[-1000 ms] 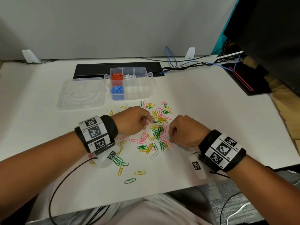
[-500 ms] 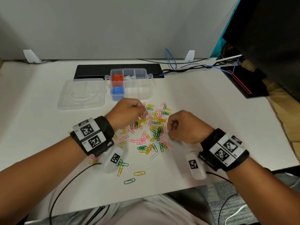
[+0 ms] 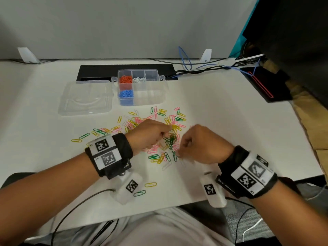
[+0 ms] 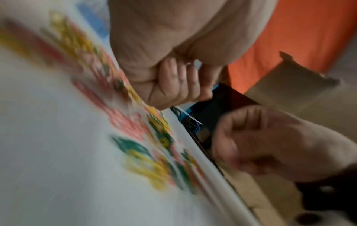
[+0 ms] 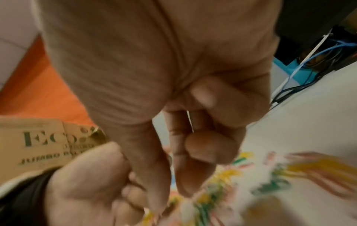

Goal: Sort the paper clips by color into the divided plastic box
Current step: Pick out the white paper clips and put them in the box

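Observation:
Loose pink, yellow, green and white paper clips (image 3: 170,141) lie in a heap mid-table. My left hand (image 3: 165,134) hovers over the heap's left side with fingers curled, and the left wrist view shows a white paper clip (image 4: 196,63) pinched in that fist (image 4: 185,85). My right hand (image 3: 181,151) is curled at the heap's right side, with a thin white clip wire (image 5: 190,120) between its fingers (image 5: 201,152). The divided plastic box (image 3: 154,96) stands behind the heap, holding orange clips (image 3: 125,79), white clips (image 3: 139,79) and blue clips (image 3: 126,94).
The box's clear lid (image 3: 85,98) lies left of it. A black strip (image 3: 99,71) and cables (image 3: 204,67) run along the back edge, and a black pad (image 3: 262,86) sits far right. Stray clips (image 3: 150,184) lie near the front edge.
My left hand rose a little toward the box, then came back over the middle of the heap. The right hand stayed at the heap's right side.

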